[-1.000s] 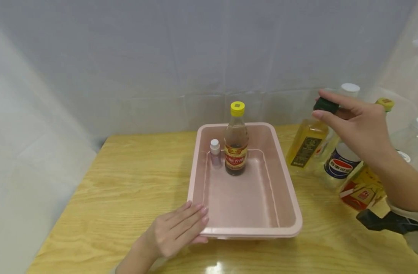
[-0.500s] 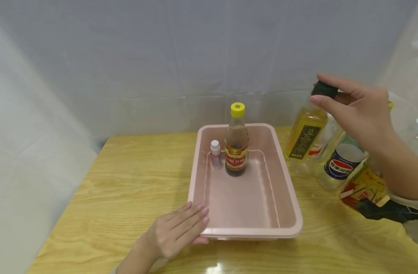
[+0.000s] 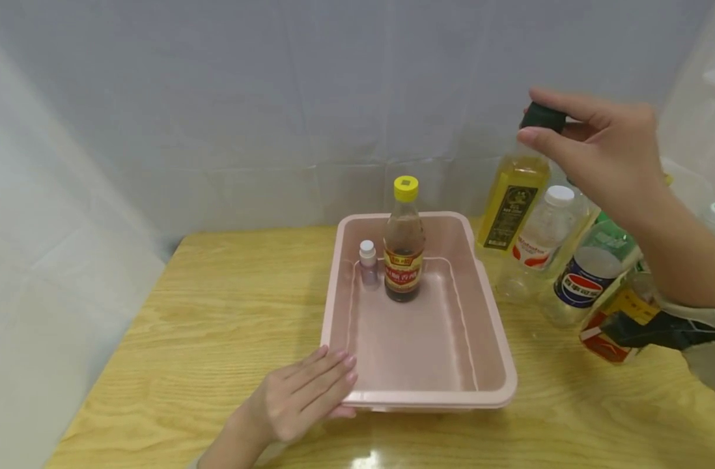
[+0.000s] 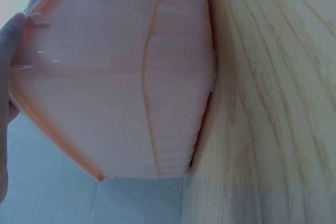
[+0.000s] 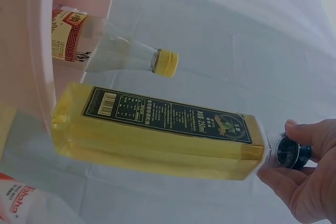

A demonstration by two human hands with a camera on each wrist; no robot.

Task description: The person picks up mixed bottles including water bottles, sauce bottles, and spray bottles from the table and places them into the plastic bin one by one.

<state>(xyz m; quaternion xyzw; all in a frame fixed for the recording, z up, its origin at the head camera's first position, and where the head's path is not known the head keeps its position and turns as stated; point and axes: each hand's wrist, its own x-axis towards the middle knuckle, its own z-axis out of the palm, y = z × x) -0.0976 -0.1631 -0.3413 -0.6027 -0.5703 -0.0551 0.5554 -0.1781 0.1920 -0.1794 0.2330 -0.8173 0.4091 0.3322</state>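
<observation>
My right hand (image 3: 609,143) pinches the dark cap of a bottle of yellow oil (image 3: 514,202) with a black label. The bottle hangs from the cap, slightly tilted, close beside the pink tub's far right rim; the right wrist view shows its whole length. At the near left corner of the pink plastic tub (image 3: 424,398), my left hand (image 3: 295,397) holds the rim, fingers over the top and thumb below. Inside the tub stand a yellow-capped bottle of dark sauce (image 3: 403,267) and a small white-capped bottle (image 3: 368,267).
Right of the tub stand a white-capped clear bottle (image 3: 542,228), a bottle with a blue Pepsi label (image 3: 583,283) and a bottle with a red and yellow label (image 3: 609,339), partly hidden by the right forearm. A pale sheet (image 3: 275,117) hangs behind the wooden table (image 3: 228,299).
My right hand has lifted the oil bottle up and slightly left, away from the other bottles, uncovering the white-capped clear bottle. The left hand and the tub stay put.
</observation>
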